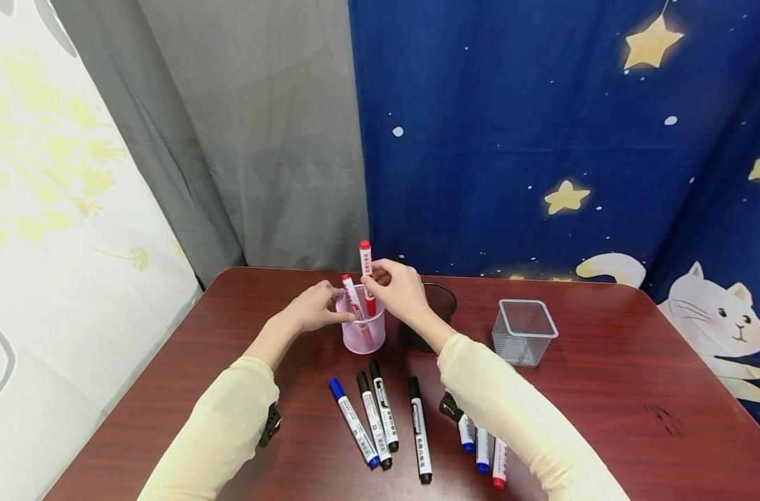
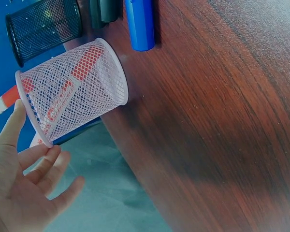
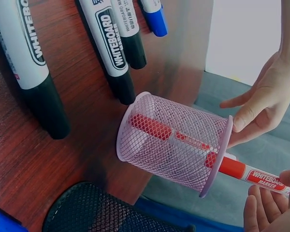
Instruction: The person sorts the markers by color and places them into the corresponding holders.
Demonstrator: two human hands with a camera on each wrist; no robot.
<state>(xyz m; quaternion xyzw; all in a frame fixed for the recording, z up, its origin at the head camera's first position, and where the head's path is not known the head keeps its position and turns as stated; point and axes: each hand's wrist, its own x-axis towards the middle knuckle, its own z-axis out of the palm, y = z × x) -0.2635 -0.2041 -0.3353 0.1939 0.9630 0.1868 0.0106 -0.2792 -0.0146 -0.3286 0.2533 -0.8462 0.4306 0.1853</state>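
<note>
A pink mesh pen cup (image 1: 362, 339) stands upright near the back of the table. My left hand (image 1: 311, 308) holds its rim, thumb on one side and fingers on the other. One red whiteboard marker (image 1: 349, 287) leans inside the cup, seen through the mesh. Above the opening, my right hand (image 1: 400, 289) pinches a second red whiteboard marker (image 1: 365, 259) between thumb and fingers. That marker's lower red end is just inside the rim, as the right wrist view (image 3: 232, 166) shows too.
Behind my right wrist stands a black mesh cup (image 3: 104, 212), partly hidden. A silver square mesh holder (image 1: 523, 344) is farther right. In front lie a blue marker (image 1: 355, 424) and black markers (image 1: 420, 431). Blue markers (image 1: 482, 451) and a red marker (image 1: 500, 463) are partly under my right forearm.
</note>
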